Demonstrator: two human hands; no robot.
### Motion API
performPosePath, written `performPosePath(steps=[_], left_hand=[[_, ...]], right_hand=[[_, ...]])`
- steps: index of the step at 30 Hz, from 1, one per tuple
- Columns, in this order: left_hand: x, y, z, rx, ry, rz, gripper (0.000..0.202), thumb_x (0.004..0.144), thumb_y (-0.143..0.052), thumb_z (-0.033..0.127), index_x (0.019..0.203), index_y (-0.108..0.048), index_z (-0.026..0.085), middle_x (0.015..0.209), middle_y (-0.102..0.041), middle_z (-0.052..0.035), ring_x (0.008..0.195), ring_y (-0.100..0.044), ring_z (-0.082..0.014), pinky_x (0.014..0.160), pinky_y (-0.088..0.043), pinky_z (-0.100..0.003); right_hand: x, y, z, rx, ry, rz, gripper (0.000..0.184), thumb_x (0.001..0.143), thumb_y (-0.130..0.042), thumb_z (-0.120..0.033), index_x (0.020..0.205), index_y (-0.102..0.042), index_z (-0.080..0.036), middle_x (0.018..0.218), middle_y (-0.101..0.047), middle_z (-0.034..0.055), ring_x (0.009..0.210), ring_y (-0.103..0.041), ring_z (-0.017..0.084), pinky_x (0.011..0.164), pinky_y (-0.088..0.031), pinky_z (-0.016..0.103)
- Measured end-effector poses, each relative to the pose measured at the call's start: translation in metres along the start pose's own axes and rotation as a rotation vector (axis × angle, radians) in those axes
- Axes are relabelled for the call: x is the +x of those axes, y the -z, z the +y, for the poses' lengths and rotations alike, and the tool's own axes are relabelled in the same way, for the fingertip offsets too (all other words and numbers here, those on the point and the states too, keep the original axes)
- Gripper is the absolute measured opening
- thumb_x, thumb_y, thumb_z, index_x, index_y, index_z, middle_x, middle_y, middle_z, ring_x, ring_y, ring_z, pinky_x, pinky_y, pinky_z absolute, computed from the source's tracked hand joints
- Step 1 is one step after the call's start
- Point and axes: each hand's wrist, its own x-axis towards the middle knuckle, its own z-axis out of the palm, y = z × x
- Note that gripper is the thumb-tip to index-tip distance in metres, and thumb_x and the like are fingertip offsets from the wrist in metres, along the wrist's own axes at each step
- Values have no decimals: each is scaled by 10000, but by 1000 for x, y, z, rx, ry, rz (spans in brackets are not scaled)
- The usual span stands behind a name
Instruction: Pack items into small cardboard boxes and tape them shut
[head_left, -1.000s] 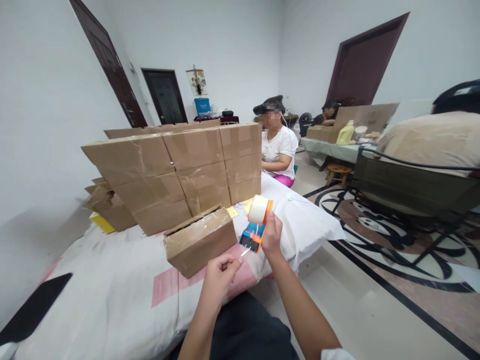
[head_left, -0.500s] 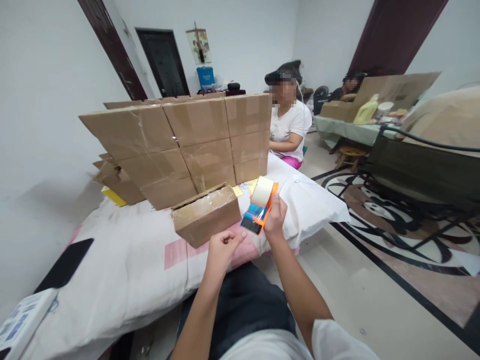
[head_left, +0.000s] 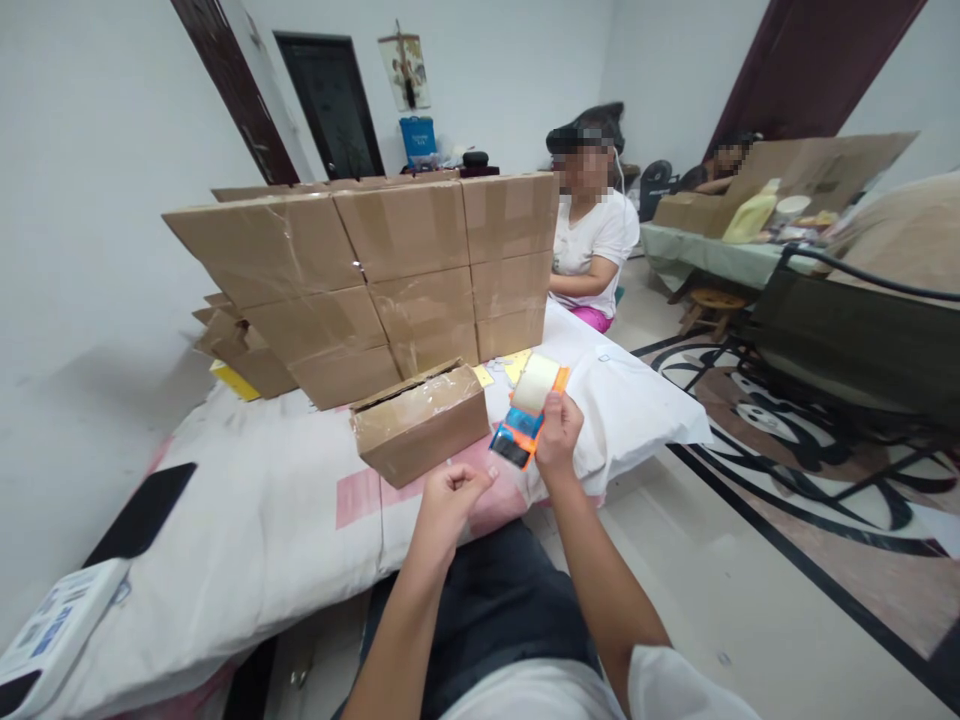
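Beside a lone carton [head_left: 431, 430], holding up a tape dispenser [head_left: 526, 420]

Looks over a pale covering [head_left: 285, 540], wrinkled like fabric, with pink patches. Faces, upon it, a stack of cartons [head_left: 420, 310], brown, flat-sided, set in a grid and glossed with clear tape. Finds the lone carton on the covering just in front: oblong, brown cardboard, dark gap along the top edge, shiny crinkled tape across the upper face. Wraps the right hand [head_left: 560, 432] around the dispenser's orange frame, above the covering and just right of that carton. Curls the left hand [head_left: 448, 497] with thumb close to the dispenser's lower end; cannot tell whether pinching any tape. Sees smooth blue plastic mid-dispenser. Notes a thick, round, cream tape roll [head_left: 535, 381] above, and a flat, dark end piece [head_left: 511, 449] below.
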Motion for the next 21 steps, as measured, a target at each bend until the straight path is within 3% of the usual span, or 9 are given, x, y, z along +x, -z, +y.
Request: performPosePath(steps=[4, 12, 16, 21], left_hand=[[2, 0, -6, -3, 12, 4, 436, 669, -714, 503, 475, -497, 179, 457, -352, 54, 481, -288, -78, 489, -201, -245], [-8, 9, 0, -12, 39, 13, 396, 660, -716, 465, 485, -500, 183, 445, -355, 59, 462, -280, -74, 482, -188, -245], [-9, 14, -2, -10, 50, 22, 419, 672, -715, 494, 491, -499, 184, 440, -344, 62, 467, -269, -74, 485, -181, -246], [-11, 19, -5, -5, 46, 60, 455, 675, -725, 513, 486, -468, 189, 437, -322, 67, 463, -261, -72, 481, -167, -243]], right_hand=[[-2, -3, -4, 148, -149, -9, 291, 871, -663, -449, 865, -662, -158, 724, -621, 6, 619, -556, 143, 602, -465, 271], [-17, -8, 2, 336, -185, -118, 275, 900, -573, -381, 1064, -672, -184, 954, -744, 70, 849, -706, 228, 777, -561, 360], [-19, -13, 1, 305, -167, -119, 256, 896, -559, -385, 1036, -665, -199, 942, -741, 66, 901, -704, 257, 804, -562, 389], [-19, -18, -2, 161, -81, -95, 279, 915, -506, -440, 905, -643, -198, 790, -671, 46, 750, -650, 230, 710, -534, 364]])
